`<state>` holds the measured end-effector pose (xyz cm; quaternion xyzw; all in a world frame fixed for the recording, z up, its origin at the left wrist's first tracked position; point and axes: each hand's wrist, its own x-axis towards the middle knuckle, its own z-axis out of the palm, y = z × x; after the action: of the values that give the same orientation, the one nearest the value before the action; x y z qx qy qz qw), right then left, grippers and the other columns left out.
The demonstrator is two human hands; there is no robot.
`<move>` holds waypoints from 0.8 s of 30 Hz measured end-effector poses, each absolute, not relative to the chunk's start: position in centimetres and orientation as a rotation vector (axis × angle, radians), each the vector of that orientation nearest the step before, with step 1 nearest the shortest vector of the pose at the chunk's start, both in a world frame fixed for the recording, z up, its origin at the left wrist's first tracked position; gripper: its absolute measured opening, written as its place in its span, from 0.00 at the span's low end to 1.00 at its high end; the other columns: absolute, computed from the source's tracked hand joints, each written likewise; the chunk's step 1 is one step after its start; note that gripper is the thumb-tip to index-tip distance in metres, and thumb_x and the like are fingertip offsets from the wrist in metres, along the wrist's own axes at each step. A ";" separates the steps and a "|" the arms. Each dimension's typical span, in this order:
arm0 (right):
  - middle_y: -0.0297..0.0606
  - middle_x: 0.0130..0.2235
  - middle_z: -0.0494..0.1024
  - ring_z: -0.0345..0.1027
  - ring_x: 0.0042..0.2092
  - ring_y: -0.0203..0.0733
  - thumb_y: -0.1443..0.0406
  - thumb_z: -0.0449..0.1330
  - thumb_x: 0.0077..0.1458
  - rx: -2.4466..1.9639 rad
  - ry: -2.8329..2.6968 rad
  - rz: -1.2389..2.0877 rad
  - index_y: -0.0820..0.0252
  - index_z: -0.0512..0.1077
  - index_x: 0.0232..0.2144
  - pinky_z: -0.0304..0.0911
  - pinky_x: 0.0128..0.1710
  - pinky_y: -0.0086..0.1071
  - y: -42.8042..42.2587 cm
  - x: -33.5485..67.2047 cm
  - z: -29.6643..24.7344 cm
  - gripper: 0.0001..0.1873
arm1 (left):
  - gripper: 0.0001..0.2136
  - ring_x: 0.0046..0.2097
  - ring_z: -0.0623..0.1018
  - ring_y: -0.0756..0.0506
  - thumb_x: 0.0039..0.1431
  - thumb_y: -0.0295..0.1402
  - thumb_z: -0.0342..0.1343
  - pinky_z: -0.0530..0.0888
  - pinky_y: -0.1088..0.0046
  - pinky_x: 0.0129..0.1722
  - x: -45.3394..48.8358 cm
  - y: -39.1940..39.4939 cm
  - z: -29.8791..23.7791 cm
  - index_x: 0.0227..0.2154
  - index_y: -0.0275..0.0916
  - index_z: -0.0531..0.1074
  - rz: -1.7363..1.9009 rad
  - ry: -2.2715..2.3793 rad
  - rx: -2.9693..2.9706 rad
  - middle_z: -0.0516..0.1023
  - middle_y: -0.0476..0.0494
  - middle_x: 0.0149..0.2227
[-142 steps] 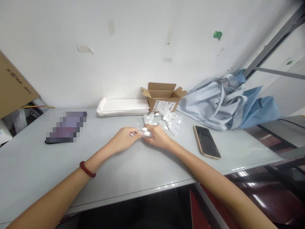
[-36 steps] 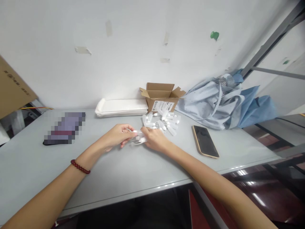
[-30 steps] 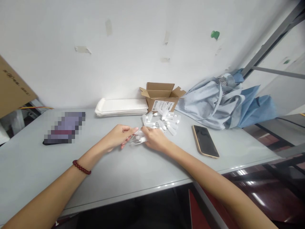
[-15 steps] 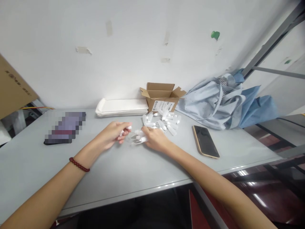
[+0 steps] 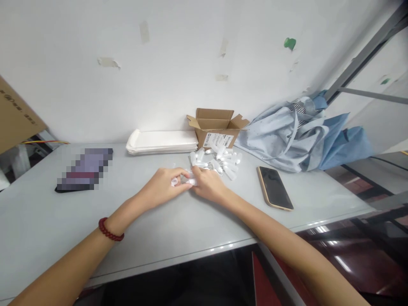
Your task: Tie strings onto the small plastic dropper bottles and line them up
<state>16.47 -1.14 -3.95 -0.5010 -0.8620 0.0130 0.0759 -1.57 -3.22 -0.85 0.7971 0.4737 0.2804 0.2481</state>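
Observation:
My left hand [image 5: 165, 186] and my right hand [image 5: 206, 185] meet over the grey table [image 5: 178, 229], fingers pinched together round small white plastic pieces [image 5: 185, 181] held between them. A red bead bracelet [image 5: 110, 229] circles my left wrist. Just behind my right hand lies a pile of small white vials [image 5: 219, 161], in front of an open cardboard box [image 5: 216, 129]. What exactly each hand holds is too small to make out beyond white plastic parts.
A stack of white flat bags [image 5: 161, 142] lies at the back by the wall. A phone [image 5: 275, 193] lies face up to the right, a blue cloth bag [image 5: 302, 136] behind it. A dark blurred object [image 5: 84, 170] sits at left, a big carton [image 5: 15, 119] beyond.
Half a second ago my left hand was drawn back to the left, apart from the right. Now it has come back in and both hands pinch the white pieces together.

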 end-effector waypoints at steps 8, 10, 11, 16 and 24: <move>0.46 0.40 0.77 0.72 0.38 0.51 0.61 0.53 0.53 -1.487 -2.547 0.072 0.62 0.64 0.45 0.56 0.29 0.34 -1.2 16.4 -4.1 0.17 | 0.11 0.27 0.71 0.50 0.60 0.37 0.53 0.64 0.75 0.28 -1.5 -3.3 -1.7 0.39 0.38 0.75 0.707 1.183 2.344 0.73 0.51 0.26; 0.46 0.40 0.77 0.72 0.38 0.51 0.60 0.53 0.54 -1.478 -2.531 0.089 0.62 0.64 0.44 0.56 0.29 0.33 -1.2 16.4 -4.0 0.16 | 0.11 0.28 0.72 0.49 0.61 0.37 0.51 0.65 0.74 0.29 -1.8 -3.3 -1.3 0.39 0.39 0.75 0.699 1.167 2.353 0.75 0.50 0.28; 0.46 0.40 0.78 0.72 0.38 0.50 0.60 0.53 0.54 -1.477 -2.524 0.097 0.62 0.64 0.44 0.55 0.29 0.33 -1.2 16.4 -4.0 0.16 | 0.11 0.29 0.73 0.49 0.62 0.38 0.51 0.65 0.74 0.30 -2.0 -3.2 -1.1 0.39 0.39 0.75 0.700 1.164 2.353 0.76 0.50 0.30; 0.48 0.37 0.78 0.72 0.36 0.49 0.60 0.53 0.55 -1.496 -2.520 0.161 0.64 0.65 0.42 0.54 0.29 0.32 -1.1 16.3 -3.8 0.15 | 0.11 0.31 0.74 0.48 0.62 0.39 0.51 0.65 0.74 0.32 -2.1 -3.4 -0.5 0.36 0.38 0.74 0.714 1.161 2.346 0.77 0.49 0.31; 0.49 0.36 0.78 0.73 0.36 0.49 0.61 0.52 0.56 -1.488 -2.471 0.190 0.65 0.64 0.41 0.54 0.29 0.31 -1.2 16.2 -4.1 0.14 | 0.17 0.23 0.66 0.49 0.64 0.41 0.44 0.60 0.73 0.26 -0.7 -3.9 -1.4 0.23 0.39 0.68 0.739 1.321 2.227 0.69 0.50 0.20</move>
<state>16.15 -1.21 -4.07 -0.5107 -0.8481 0.0653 0.1249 -0.68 -3.91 -1.41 0.8064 0.4782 0.2675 0.2226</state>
